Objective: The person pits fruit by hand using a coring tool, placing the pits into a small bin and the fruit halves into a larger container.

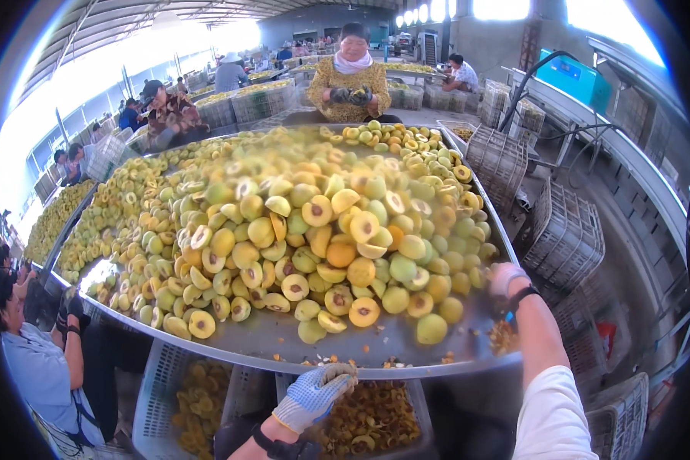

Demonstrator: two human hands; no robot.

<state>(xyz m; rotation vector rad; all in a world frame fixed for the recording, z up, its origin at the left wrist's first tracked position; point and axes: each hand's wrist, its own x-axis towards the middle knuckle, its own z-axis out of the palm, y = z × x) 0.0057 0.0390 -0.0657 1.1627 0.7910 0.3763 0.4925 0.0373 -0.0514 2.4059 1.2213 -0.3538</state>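
A big heap of halved yellow-green peaches [299, 230], several with brown stone hollows showing, covers the metal table [345, 372]. My left hand [316, 395], in a white knit glove with blue dots, is at the near table edge above a crate of scraps. Its fingers are curled together, and whatever they hold, if anything, is hidden. My right hand [504, 277], in a pale glove, is beside the right end of the heap near the table rim. Its fingers are blurred, so their grip does not show. Brown fruit scraps [503, 337] lie on the table below it.
Below the near edge stand a white crate [155, 399] of cut fruit and a crate of brown scraps [376, 418]. A co-worker [353, 84] in dark gloves faces me across the table; another person [46, 353] sits at left. Stacked crates [563, 230] line the right side.
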